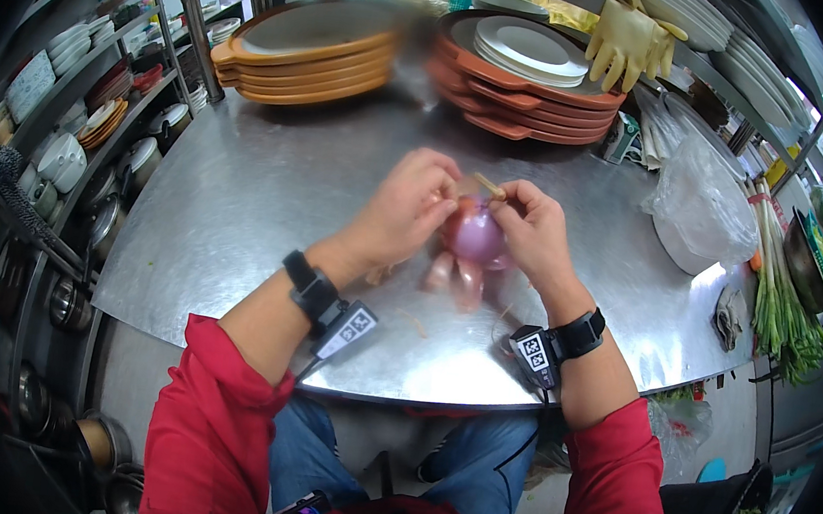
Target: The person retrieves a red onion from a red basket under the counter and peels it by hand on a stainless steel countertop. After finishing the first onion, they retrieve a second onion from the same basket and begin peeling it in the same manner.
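Both hands meet over the middle of the steel table (262, 190), around a round purple thing (477, 235) with a shiny skin, blurred; it may be an onion. My left hand (416, 205) has its fingers bent at the top left of it, and what they pinch cannot be made out. Between thumb and fingers, my right hand (533, 224) pinches a short pale brown stem-like piece (489, 185) at its top. Just below lie pinkish elongated shapes (467, 285), blurred, perhaps reflections. Thin tan scraps (412, 322) are on the metal near my left wrist.
Orange oval dishes (304, 61) and red-brown dishes (536, 117) with white plates (532, 46) are stacked at the back. Yellow rubber gloves (629, 44) hang at the back right. A white tub (688, 243) under clear plastic, spring onions (783, 293) and a grey cloth (730, 317) are at the right.
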Tool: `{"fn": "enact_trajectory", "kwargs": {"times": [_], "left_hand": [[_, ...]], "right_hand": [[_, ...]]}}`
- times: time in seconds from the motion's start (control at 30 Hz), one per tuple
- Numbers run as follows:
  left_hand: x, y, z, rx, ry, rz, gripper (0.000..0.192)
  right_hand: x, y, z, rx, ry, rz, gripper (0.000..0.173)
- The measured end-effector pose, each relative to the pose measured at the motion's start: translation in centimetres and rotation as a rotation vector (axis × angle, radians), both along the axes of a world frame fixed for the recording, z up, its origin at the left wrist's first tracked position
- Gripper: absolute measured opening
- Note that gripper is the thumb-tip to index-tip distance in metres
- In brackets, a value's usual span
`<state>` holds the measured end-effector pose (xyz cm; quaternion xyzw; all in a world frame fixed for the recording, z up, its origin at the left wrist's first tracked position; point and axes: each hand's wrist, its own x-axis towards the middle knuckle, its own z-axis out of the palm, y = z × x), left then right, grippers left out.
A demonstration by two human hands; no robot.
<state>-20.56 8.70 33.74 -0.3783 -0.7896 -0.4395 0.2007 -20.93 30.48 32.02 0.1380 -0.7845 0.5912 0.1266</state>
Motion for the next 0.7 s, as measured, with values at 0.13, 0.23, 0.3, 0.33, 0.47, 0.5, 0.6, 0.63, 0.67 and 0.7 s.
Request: {"fn": "enact_trajectory", "kwargs": {"times": [0.13,0.23,0.3,0.33,0.47,0.5,0.6,0.63,0.67,0.7], "left_hand": [[0.1,0.1,-0.4,0.013,-0.134,0.007,0.015],[0.1,0.3,-0.7,-0.009,-0.07,-0.022,0.019],[0.0,0.3,-0.7,-0.023,-0.066,-0.032,0.021],[0.0,0.3,-0.8,-0.029,-0.061,-0.033,0.022],[0.0,0.4,-0.7,-0.032,-0.068,-0.052,0.025],[0.1,0.5,-0.7,-0.029,-0.076,-0.054,0.026],[0.3,0.5,-0.5,-0.043,-0.106,-0.05,0.028],[0.4,0.4,-0.5,-0.048,-0.114,-0.044,0.028],[0.4,0.4,-0.4,-0.054,-0.114,-0.049,0.029],[0.5,0.4,-0.4,-0.057,-0.111,-0.052,0.03]], "right_hand": [[0.1,0.0,-0.1,-0.007,-0.027,0.066,0.015],[0.0,-0.1,-0.4,-0.009,0.012,0.12,0.015],[-0.1,-0.2,-0.6,0.035,0.031,0.116,0.015],[-0.1,-0.3,-0.6,0.05,0.046,0.111,0.016],[0.3,-0.5,-0.5,0.125,0.089,0.067,0.017],[0.4,-0.5,-0.4,0.151,0.101,0.049,0.017],[0.8,-0.6,0.1,0.205,0.149,0.023,0.017],[0.9,-0.6,0.3,0.212,0.147,0.016,0.016],[1.0,-0.7,0.4,0.217,0.152,0.013,0.015],[1.0,-0.7,0.4,0.219,0.169,0.015,0.015]]}}
